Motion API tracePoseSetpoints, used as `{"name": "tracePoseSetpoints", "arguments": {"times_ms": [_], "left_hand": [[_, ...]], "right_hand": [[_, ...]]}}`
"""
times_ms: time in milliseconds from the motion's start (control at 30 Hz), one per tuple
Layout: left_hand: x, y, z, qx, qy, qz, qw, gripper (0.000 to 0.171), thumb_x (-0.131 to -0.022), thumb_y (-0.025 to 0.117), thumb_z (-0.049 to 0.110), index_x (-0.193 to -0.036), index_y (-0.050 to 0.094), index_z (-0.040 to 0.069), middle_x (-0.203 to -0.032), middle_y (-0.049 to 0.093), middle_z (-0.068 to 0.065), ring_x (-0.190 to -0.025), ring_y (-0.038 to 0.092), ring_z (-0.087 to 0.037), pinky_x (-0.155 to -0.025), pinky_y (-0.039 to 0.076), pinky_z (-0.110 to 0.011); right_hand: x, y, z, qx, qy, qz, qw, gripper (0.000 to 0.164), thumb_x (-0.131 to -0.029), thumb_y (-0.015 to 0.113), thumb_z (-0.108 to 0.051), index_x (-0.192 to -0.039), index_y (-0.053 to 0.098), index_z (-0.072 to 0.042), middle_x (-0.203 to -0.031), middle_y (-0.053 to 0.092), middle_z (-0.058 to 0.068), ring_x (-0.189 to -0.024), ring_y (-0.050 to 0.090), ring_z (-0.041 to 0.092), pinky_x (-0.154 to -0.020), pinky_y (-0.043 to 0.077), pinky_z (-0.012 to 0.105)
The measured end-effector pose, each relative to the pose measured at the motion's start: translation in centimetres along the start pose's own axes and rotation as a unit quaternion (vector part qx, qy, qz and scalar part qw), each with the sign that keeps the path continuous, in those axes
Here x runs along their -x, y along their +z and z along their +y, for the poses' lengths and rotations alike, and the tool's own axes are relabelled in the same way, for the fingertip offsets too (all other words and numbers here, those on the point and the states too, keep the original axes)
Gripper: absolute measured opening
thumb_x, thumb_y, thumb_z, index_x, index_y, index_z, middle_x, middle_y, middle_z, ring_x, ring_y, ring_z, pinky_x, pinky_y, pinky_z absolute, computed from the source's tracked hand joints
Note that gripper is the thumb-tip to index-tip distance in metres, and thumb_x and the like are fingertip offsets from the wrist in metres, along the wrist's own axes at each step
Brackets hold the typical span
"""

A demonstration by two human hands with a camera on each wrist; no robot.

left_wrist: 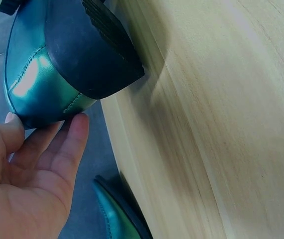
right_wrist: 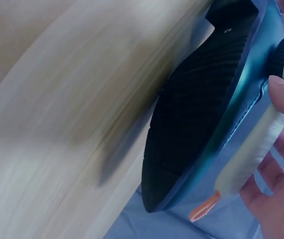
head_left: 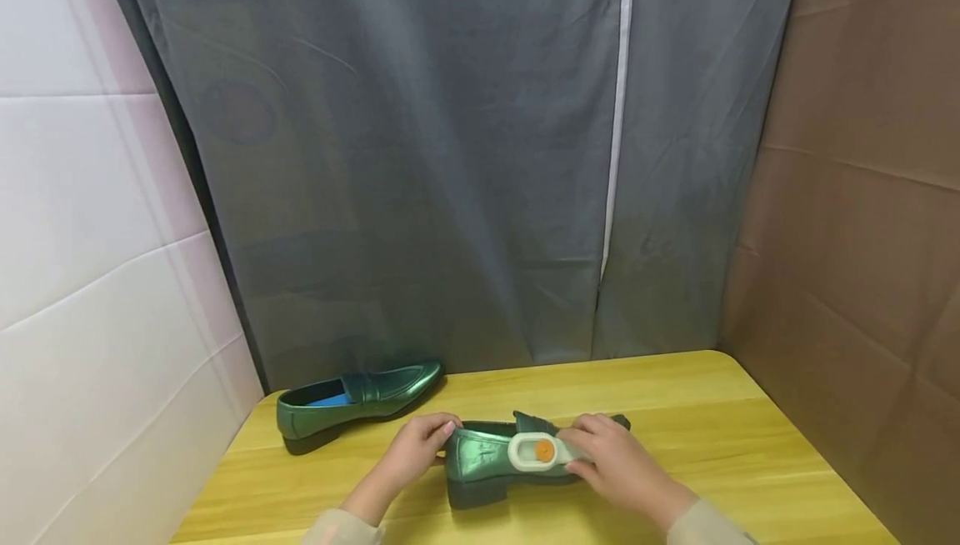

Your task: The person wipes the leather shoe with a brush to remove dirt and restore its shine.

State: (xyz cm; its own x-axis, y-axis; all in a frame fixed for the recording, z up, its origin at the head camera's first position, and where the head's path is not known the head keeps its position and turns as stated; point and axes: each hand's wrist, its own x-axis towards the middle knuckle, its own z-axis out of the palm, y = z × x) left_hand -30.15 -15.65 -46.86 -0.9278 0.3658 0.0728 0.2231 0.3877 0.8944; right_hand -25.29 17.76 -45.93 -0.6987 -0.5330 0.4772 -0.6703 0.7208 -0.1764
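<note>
A metallic green loafer (head_left: 480, 455) with a black sole is held on its side edge close over the table, toe to the right. My left hand (head_left: 417, 447) pinches the back of its heel, thumb at the collar and fingers behind, as the left wrist view (left_wrist: 37, 174) also shows. In my right hand (head_left: 618, 462) is a white-handled brush (head_left: 517, 452) with an orange round button on its head. Its dark bristles (right_wrist: 280, 56) meet the shoe's side in the right wrist view, and an orange loop (right_wrist: 205, 206) hangs from the handle's end.
A second green loafer (head_left: 360, 403) with a blue insole stands at the table's back left. The yellow wood-grain table (head_left: 697, 412) ends at a grey curtain (head_left: 450, 195). A white panel (head_left: 112, 278) rises on the left and a brown one (head_left: 855, 237) on the right.
</note>
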Motion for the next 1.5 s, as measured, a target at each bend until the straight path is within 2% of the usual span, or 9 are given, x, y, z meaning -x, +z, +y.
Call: {"name": "tracePoseSetpoints", "arguments": {"times_ms": [233, 433, 633, 867, 1067, 1333, 1500], "left_hand": [[-0.1, 0.1, -0.1, -0.001, 0.0, 0.001, 1.0, 0.028, -0.107, 0.049, 0.016, -0.116, 0.067, -0.004, -0.115, 0.069, -0.022, -0.104, 0.07, -0.031, -0.074, 0.064, -0.041], [-0.1, 0.1, -0.2, -0.001, -0.001, 0.005, 1.0, 0.028, -0.107, 0.05, 0.016, -0.116, 0.066, -0.004, -0.116, 0.069, -0.022, -0.103, 0.07, -0.031, -0.074, 0.064, -0.04], [-0.1, 0.1, -0.1, 0.001, 0.001, 0.002, 1.0, 0.027, -0.107, 0.05, 0.016, -0.116, 0.067, -0.004, -0.117, 0.068, -0.024, -0.105, 0.07, -0.035, -0.074, 0.064, -0.041], [-0.1, 0.0, -0.1, -0.002, 0.005, 0.0, 1.0, 0.028, -0.107, 0.05, 0.016, -0.116, 0.067, -0.004, -0.117, 0.068, -0.024, -0.107, 0.07, -0.037, -0.074, 0.064, -0.041], [0.0, -0.1, -0.1, -0.001, -0.001, -0.003, 1.0, 0.029, -0.107, 0.05, 0.017, -0.117, 0.066, -0.005, -0.118, 0.068, -0.023, -0.107, 0.07, -0.036, -0.074, 0.064, -0.042], [0.0, 0.0, 0.0, -0.001, -0.002, -0.001, 1.0, 0.028, -0.107, 0.049, 0.016, -0.117, 0.066, -0.004, -0.117, 0.068, -0.023, -0.106, 0.07, -0.035, -0.074, 0.064, -0.041], [-0.1, 0.0, 0.0, -0.004, -0.005, 0.0, 1.0, 0.028, -0.107, 0.05, 0.017, -0.116, 0.067, -0.003, -0.116, 0.068, -0.022, -0.105, 0.07, -0.033, -0.074, 0.064, -0.042]], "right_hand": [[1.0, 0.0, 1.3, 0.027, -0.008, 0.022, 0.999, 0.037, -0.085, 0.081, -0.025, -0.118, 0.069, -0.016, -0.108, 0.065, -0.006, -0.098, 0.06, 0.013, -0.082, 0.056, 0.034], [1.7, -0.4, 2.0, 0.04, 0.015, -0.01, 0.999, 0.033, -0.095, 0.07, -0.031, -0.124, 0.064, -0.018, -0.112, 0.065, -0.006, -0.102, 0.059, 0.013, -0.086, 0.054, 0.04], [2.0, -0.8, 2.1, 0.059, 0.012, -0.036, 0.998, 0.033, -0.099, 0.064, -0.035, -0.127, 0.06, -0.019, -0.111, 0.064, -0.008, -0.097, 0.055, 0.009, -0.079, 0.049, 0.037], [2.2, -0.7, 2.5, 0.076, 0.006, -0.04, 0.996, 0.036, -0.103, 0.055, -0.041, -0.127, 0.061, -0.015, -0.11, 0.062, -0.008, -0.095, 0.052, 0.008, -0.081, 0.05, 0.036], [2.5, -0.4, 3.1, 0.093, 0.012, -0.041, 0.995, 0.035, -0.105, 0.052, -0.041, -0.123, 0.061, -0.013, -0.103, 0.061, -0.008, -0.093, 0.054, 0.009, -0.081, 0.05, 0.036], [3.3, -0.8, 4.3, 0.073, 0.037, -0.038, 0.996, 0.024, -0.105, 0.053, -0.034, -0.115, 0.059, -0.013, -0.093, 0.055, -0.012, -0.086, 0.053, 0.007, -0.072, 0.048, 0.034], [3.7, -1.4, 4.9, 0.051, 0.065, -0.058, 0.995, 0.022, -0.107, 0.05, -0.036, -0.113, 0.058, -0.017, -0.093, 0.055, -0.013, -0.085, 0.053, 0.004, -0.07, 0.049, 0.031]]}}
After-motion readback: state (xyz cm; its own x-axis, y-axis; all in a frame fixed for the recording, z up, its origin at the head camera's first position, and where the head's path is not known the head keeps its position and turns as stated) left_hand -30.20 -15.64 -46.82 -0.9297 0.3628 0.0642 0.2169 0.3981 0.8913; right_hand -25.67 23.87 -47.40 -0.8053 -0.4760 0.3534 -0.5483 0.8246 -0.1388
